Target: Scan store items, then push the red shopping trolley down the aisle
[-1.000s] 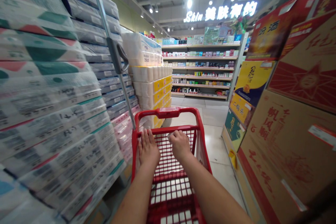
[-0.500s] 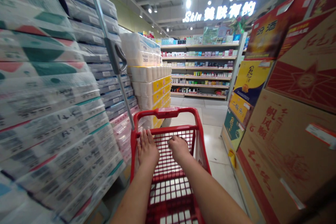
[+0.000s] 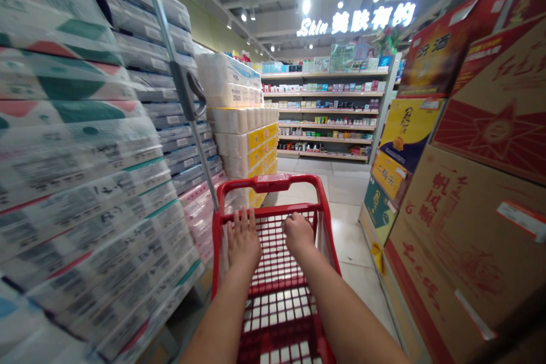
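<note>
A red plastic shopping cart (image 3: 273, 210) with a grid basket stands in front of me in the aisle. My left hand (image 3: 244, 242) is over the left part of the basket, palm down, fingers stretched out and apart, with nothing in it. To its right, my right hand (image 3: 300, 234) is closed above the grid. A small dark edge shows at its fingertips, but I cannot make out what it is. A metal pole (image 3: 200, 151) with a grey plastic grip (image 3: 187, 92) rises at the cart's left corner.
Stacked tissue packs (image 3: 85, 170) line the left side, with toilet roll packs (image 3: 243, 125) farther ahead. Cardboard boxes (image 3: 469, 227) are piled along the right. Shelves of small goods (image 3: 324, 111) stand at the back beneath a lit sign (image 3: 358, 18). Tiled floor (image 3: 352, 222) runs between.
My right hand has shifted slightly right and up, still closed. My left hand has moved a little right, and its fingers point more straight ahead. The cart has not moved.
</note>
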Tool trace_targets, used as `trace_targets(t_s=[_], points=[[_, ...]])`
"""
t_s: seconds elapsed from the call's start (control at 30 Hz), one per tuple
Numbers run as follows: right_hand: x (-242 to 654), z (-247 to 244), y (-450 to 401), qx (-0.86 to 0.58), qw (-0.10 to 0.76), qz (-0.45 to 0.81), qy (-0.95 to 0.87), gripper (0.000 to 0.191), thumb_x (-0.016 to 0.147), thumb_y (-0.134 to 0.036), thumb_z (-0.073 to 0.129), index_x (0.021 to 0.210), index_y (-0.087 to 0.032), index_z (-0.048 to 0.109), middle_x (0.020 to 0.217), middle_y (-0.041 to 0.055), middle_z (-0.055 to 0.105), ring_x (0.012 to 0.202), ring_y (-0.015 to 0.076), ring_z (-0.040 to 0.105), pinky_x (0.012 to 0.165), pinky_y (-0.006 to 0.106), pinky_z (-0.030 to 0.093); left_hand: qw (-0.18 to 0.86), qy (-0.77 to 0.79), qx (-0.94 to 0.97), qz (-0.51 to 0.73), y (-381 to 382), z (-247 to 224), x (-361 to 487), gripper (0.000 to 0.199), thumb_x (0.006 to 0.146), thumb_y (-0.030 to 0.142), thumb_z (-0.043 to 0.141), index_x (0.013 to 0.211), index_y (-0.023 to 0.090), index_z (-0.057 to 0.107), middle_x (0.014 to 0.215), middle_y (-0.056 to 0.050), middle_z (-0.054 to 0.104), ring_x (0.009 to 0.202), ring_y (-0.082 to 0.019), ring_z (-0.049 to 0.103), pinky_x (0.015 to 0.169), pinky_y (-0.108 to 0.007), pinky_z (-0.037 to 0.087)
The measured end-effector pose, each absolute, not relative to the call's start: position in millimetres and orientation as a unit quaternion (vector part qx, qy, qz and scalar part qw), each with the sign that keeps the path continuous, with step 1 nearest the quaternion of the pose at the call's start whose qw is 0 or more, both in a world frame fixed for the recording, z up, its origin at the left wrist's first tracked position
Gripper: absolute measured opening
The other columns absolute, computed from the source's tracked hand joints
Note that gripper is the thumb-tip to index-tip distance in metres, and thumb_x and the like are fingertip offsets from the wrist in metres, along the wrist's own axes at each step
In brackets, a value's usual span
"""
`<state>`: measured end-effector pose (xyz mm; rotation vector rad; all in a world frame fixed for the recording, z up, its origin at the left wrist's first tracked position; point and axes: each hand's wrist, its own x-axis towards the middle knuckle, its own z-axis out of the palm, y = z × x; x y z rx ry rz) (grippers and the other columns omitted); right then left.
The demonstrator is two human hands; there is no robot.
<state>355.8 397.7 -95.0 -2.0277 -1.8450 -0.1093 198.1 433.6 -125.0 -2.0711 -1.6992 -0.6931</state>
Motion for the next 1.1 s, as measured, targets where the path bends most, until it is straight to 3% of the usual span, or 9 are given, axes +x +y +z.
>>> trace_targets(t_s=[0.23,0.37,0.53,0.67,0.73,0.83,1.0,1.1], points=[[356.9,-92.6,398.7,-0.745,0.168,-0.013,-0.646,0.019,0.075,-0.006,0.059,0.085,-0.02,0.067,0.094,0.0056,0.06,0.088,0.019,0.054,0.067,0.026,0.038,0.181,-0.606,-0.738,-0.236,431.1,-120.9,199.1,0.068,0.081,0.005,0.034,0.147,0.012,0.021,0.157,-0.01,0.013,0.145,-0.028,0.008,0.118,-0.051,0.011],[360.4,-90.9,397.7,-0.748,0.214,-0.062,-0.625,0.02,0.078,-0.007,0.056,0.089,-0.02,0.066,0.098,0.0063,0.06,0.09,0.0191,0.053,0.072,0.027,0.039,0.192,-0.605,-0.738,-0.229,431.1,-120.9,198.3,0.067,0.082,0.004,0.032,0.147,0.013,0.021,0.157,-0.009,0.015,0.145,-0.027,0.008,0.118,-0.05,0.012],[362.2,-90.8,398.1,-0.774,0.18,0.001,-0.607,0.02,0.078,-0.006,0.056,0.088,-0.019,0.067,0.098,0.0066,0.061,0.089,0.0194,0.054,0.068,0.026,0.039,0.198,-0.608,-0.735,-0.226,431.0,-119.8,198.5,0.068,0.081,0.005,0.033,0.147,0.014,0.022,0.156,-0.009,0.017,0.145,-0.026,0.01,0.118,-0.05,0.014],[364.5,-93.1,399.6,-0.76,0.237,-0.08,-0.6,0.021,0.081,-0.006,0.052,0.09,-0.019,0.065,0.099,0.0071,0.06,0.09,0.0194,0.052,0.073,0.028,0.039,0.196,-0.609,-0.736,-0.222,430.5,-119.2,198.2,0.067,0.081,0.003,0.032,0.147,0.014,0.024,0.156,-0.009,0.018,0.144,-0.027,0.011,0.118,-0.05,0.015],[366.1,-93.6,399.9,-0.766,0.227,-0.061,-0.598,0.02,0.08,-0.006,0.052,0.089,-0.019,0.065,0.097,0.0072,0.06,0.088,0.0198,0.053,0.071,0.028,0.039,0.195,-0.606,-0.737,-0.227,430.8,-119.9,198.0,0.067,0.082,0.003,0.032,0.147,0.013,0.024,0.156,-0.008,0.018,0.144,-0.027,0.011,0.118,-0.049,0.015],[367.0,-92.2,399.0,-0.767,0.215,-0.033,-0.604,0.02,0.079,-0.005,0.054,0.089,-0.019,0.065,0.097,0.007,0.06,0.087,0.0197,0.053,0.068,0.027,0.038,0.192,-0.601,-0.737,-0.243,431.8,-121.2,198.4,0.061,0.087,0.011,0.033,0.147,0.012,0.024,0.156,-0.009,0.016,0.144,-0.027,0.01,0.118,-0.05,0.017],[366.9,-89.0,397.2,-0.755,0.246,-0.078,-0.603,0.022,0.081,-0.006,0.051,0.093,-0.019,0.065,0.103,0.0084,0.058,0.093,0.02,0.051,0.076,0.029,0.039,0.193,-0.595,-0.737,-0.257,432.0,-119.9,199.3,0.056,0.092,0.026,0.034,0.146,0.012,0.026,0.155,-0.011,0.019,0.144,-0.028,0.011,0.117,-0.051,0.017],[368.7,-90.0,398.0,-0.769,0.205,-0.017,-0.605,0.019,0.081,-0.008,0.054,0.09,-0.02,0.067,0.099,0.0082,0.059,0.089,0.0201,0.053,0.071,0.028,0.039,0.195,-0.599,-0.739,-0.238,430.8,-117.1,198.1,0.056,0.09,0.015,0.031,0.146,0.011,0.026,0.155,-0.011,0.018,0.144,-0.026,0.01,0.118,-0.049,0.016]])
